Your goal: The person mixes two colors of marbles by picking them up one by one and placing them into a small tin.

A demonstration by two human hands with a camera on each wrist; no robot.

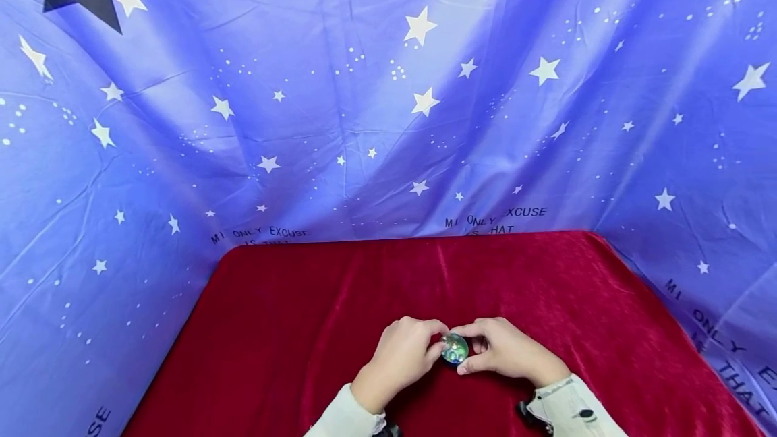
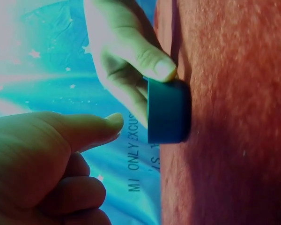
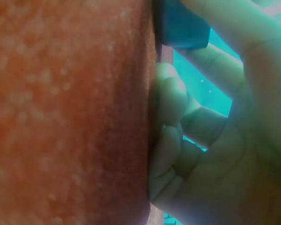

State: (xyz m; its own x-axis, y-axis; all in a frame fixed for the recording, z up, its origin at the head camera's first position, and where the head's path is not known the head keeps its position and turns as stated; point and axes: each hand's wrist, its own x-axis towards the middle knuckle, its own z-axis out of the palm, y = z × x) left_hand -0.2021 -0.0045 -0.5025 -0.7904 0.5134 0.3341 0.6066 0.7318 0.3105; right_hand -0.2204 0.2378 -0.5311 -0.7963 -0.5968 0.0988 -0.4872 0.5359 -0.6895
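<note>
A small, short round cup [image 1: 454, 348], dark blue on its side, sits on the red cloth with shiny, glassy green and multicoloured contents showing at its top. My right hand [image 1: 506, 349] grips it from the right, index finger at the far rim and thumb at the near side. From the left, my left hand [image 1: 403, 353] brings its index finger and thumb to the rim. In the left wrist view, a gap separates the left fingertip [image 2: 114, 123] from the cup's mouth, and the other left fingers are curled. Whether these fingertips pinch something I cannot tell.
Red velvety cloth [image 1: 273, 329] covers the table. Blue-purple curtains [image 1: 340, 120] printed with stars and lettering hang behind it and along both sides. Pale sleeves [image 1: 573, 410] reach in from the near edge, with dark bands at the wrists.
</note>
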